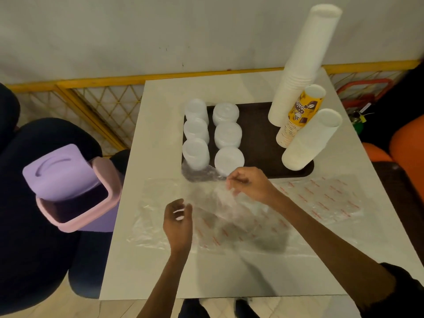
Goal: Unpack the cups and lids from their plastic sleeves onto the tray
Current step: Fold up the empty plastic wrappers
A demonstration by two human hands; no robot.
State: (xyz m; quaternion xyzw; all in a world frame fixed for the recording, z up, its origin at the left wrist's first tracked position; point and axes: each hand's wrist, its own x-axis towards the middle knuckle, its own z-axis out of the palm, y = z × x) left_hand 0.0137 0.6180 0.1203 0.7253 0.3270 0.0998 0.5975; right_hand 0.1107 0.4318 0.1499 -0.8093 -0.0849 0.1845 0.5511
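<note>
White table (229, 271) bearing the dark tray (259, 134), viewed from the head camera. Emptied plastic sleeves (321, 198), clear with red print, lie flattened on the table along the tray's near edge, one corner overlapping the tray's near-left corner. A lilac swing-lid bin (75, 187) stands off the table, well to the left of the tray. On the tray's right side stand three leaning columns of cups: a tall white cup stack (300, 65) at the far end, a yellow printed cup stack (300, 113) touching it, and a shorter white cup stack (312, 138) nearest. On the tray's left side, six lid stacks (228, 135) stand in two rows of three. The right hand (250, 183), just at the tray's near edge beside the nearest lid stack, has fingertips drawn to the thumb, apparently pinching the film. The left hand (177, 219), further toward the viewer from the tray, is loosely curled above the film; whether it holds any cannot be told. Judged risk: film dragged from under the tray's corner, or a sleeve swept sideways, could topple the nearest lid stack or the leaning cup columns.
</note>
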